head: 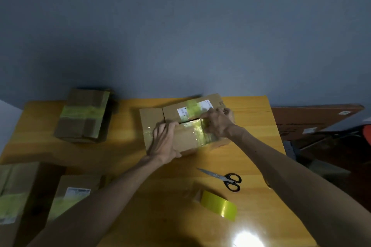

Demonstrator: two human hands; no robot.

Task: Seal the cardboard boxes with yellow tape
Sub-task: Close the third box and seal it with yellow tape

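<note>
My left hand point(164, 142) lies flat, fingers straight, on the box point(186, 139); right hand point(217, 123) touches the yellow tape point(197, 129) crossing its seam, grip unclear.

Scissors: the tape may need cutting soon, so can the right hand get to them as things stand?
Probably yes: the scissors lie bare on the table, nearer the person than the right hand, handles on its side, nothing between. It would have to leave the box.

Wooden table point(251, 126) — on it cardboard boxes point(82, 116), scissors point(222, 178), a yellow tape roll point(217, 204).
</note>
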